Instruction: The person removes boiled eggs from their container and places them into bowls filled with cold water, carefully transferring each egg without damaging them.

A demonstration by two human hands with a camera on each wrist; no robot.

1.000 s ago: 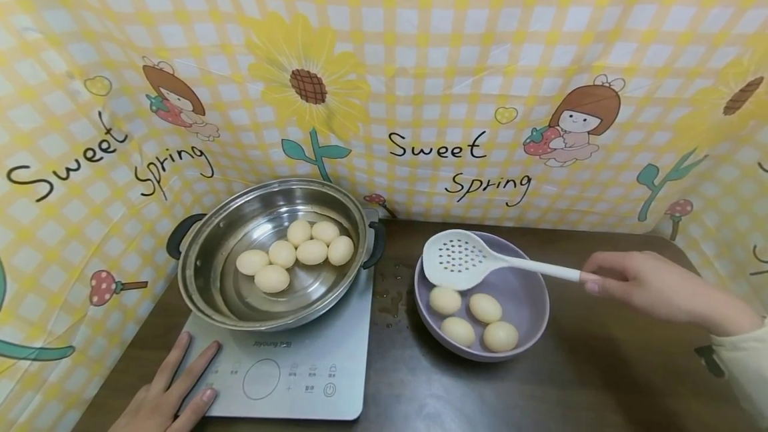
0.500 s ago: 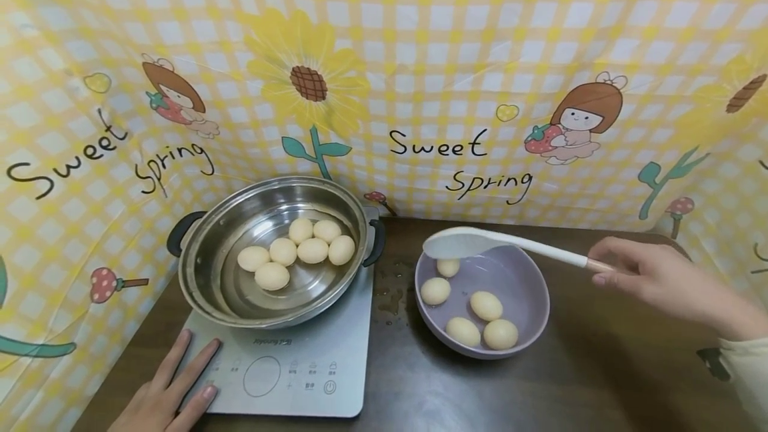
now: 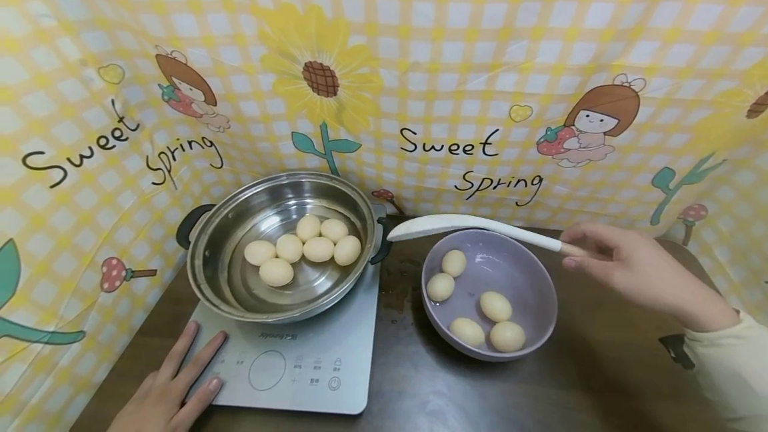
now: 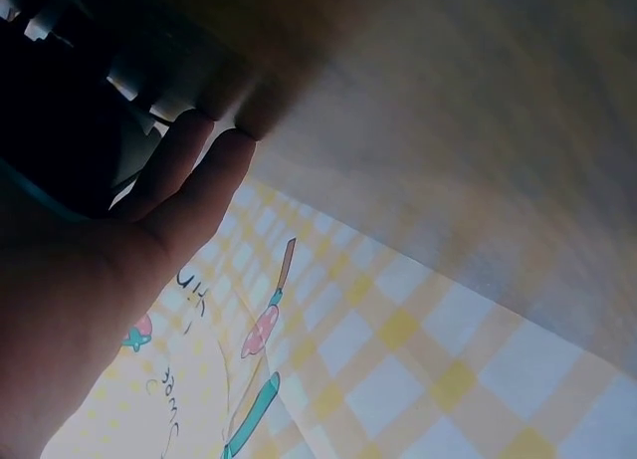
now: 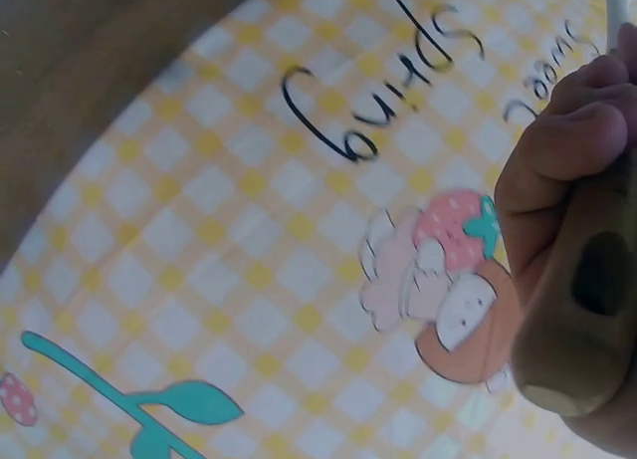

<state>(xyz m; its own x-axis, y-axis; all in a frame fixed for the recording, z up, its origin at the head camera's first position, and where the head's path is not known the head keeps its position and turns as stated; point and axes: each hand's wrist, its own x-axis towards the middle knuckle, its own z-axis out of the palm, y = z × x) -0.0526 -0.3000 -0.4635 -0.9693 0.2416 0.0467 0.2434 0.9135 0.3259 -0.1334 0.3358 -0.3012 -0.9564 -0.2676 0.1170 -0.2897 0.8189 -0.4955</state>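
My right hand (image 3: 639, 272) grips a slotted spoon (image 3: 474, 222) by its handle. The spoon's white head is seen edge-on, between the purple bowl (image 3: 543, 325) and the pot (image 3: 198, 265), its tip beside the pot's right handle. In the right wrist view the thick wooden-looking end of the handle (image 5: 577, 330) shows under the fingers. Several pale eggs (image 3: 495, 307) lie in the bowl. Several more eggs (image 3: 318, 249) sit in shallow water in the steel pot. My left hand (image 3: 165, 385) rests with spread fingers on the left edge of the induction cooker (image 3: 336, 399).
The pot stands on the cooker, its black side handles sticking out. Water drops (image 3: 393, 292) wet the brown table (image 3: 414, 392) between cooker and bowl. A yellow checked cloth (image 3: 444, 52) hangs close behind everything.
An egg has come off the spoon into the bowl as the spoon tipped over. The spoon has then moved left toward the pot. My left hand has stayed on the cooker.
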